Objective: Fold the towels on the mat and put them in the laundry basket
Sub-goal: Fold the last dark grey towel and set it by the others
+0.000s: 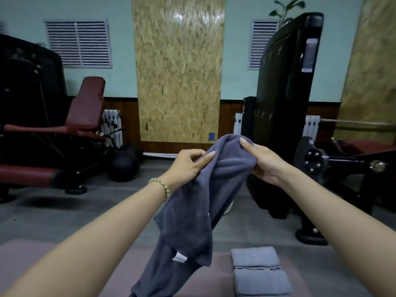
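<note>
A grey-blue towel hangs in the air in front of me, bunched at the top and trailing down to the pinkish mat. My left hand pinches its upper left edge between thumb and fingers. My right hand grips the bunched top from the right, thumb on top. A white label shows low on the hanging cloth. On the mat at the lower right lie folded grey towels in a neat row. No laundry basket is in view.
A dark red and black gym machine stands at the left, with black balls beside it. A tall black machine and a weight arm stand at the right. Grey floor lies beyond the mat.
</note>
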